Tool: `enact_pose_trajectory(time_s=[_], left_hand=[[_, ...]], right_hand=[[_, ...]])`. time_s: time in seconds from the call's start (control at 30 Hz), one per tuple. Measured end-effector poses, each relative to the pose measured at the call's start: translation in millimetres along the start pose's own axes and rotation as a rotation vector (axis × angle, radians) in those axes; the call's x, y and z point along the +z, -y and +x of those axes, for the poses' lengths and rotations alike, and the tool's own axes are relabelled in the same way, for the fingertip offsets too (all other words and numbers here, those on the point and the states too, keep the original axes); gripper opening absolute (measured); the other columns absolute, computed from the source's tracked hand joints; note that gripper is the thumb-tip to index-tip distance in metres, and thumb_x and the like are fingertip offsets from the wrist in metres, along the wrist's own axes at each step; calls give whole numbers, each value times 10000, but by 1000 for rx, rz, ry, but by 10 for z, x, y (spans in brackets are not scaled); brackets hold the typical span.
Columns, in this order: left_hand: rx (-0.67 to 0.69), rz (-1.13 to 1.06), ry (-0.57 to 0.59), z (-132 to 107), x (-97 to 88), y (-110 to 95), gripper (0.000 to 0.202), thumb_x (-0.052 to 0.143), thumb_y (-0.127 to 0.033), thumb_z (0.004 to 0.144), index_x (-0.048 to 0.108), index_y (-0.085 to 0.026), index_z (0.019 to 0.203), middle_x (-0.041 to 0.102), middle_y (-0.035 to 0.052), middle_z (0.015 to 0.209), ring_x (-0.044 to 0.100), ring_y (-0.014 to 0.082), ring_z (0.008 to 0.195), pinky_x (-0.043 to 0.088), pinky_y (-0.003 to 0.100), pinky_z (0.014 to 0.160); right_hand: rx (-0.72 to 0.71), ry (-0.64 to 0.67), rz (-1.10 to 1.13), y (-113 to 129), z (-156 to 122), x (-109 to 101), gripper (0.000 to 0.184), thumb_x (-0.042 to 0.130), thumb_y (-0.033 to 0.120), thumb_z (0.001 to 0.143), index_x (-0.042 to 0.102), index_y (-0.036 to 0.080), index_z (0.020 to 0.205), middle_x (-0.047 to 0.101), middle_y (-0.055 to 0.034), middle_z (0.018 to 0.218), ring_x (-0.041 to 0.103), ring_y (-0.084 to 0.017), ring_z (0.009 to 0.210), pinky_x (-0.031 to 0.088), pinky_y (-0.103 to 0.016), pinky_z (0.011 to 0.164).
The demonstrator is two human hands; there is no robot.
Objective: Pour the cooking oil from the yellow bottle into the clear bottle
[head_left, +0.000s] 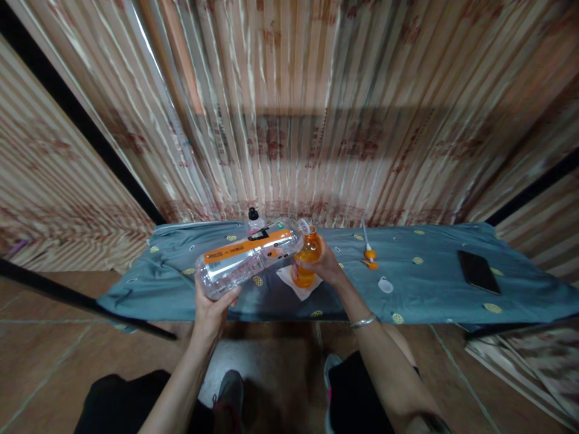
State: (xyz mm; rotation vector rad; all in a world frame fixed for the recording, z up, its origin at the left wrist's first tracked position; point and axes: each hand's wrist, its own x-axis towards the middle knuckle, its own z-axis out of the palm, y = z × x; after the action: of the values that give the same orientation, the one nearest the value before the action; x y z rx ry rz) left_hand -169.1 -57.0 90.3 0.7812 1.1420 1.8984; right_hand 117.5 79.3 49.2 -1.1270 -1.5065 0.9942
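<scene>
My left hand (212,310) is closed around the base of a large clear plastic bottle (248,256) with an orange label. I hold it tipped on its side, its open neck at the mouth of a small orange bottle (306,256). My right hand (325,262) grips that small orange bottle, which stands on a white napkin (296,284) on the blue patterned cloth (429,277). An orange pump nozzle with a white tube (368,253) lies to the right. A small white cap (385,284) lies nearby.
A small bottle with a black cap (254,220) stands at the back of the table. A black phone (478,271) lies on the cloth at the right. Striped curtains hang behind. Below me are my knees, my shoes and a brown tiled floor.
</scene>
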Motion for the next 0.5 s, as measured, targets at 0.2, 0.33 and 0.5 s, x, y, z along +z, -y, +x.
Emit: enact_pose_trajectory(time_s=[0.2,0.33,0.5], left_hand=[[-13,-17,2,7,0,11,906,1137,-267,450,681,-217,1232,712,-44,805,542,98,550,345,211,498],[-9,-16,4,-5,27,-7,804,1138,-267,445,699,-216,1117,703,-44,801,549,94,569,359,202,497],[-13,-41,15,-17,44,-24,845,1136,-235,456,723,-229,1193,709,-53,800,549,88,556,381,191,485]], right_hand=[[-9,7,25,-10,0,-6,932,1103,402,604,669,313,1424,885,-95,1396,855,-381,1306,672,-566,1210],[0,-2,21,9,2,-8,950,1109,411,594,659,306,1423,888,-97,1384,855,-385,1310,666,-563,1216],[8,-4,-4,49,-9,-19,911,1088,392,614,665,301,1414,887,-95,1388,853,-386,1316,664,-566,1218]])
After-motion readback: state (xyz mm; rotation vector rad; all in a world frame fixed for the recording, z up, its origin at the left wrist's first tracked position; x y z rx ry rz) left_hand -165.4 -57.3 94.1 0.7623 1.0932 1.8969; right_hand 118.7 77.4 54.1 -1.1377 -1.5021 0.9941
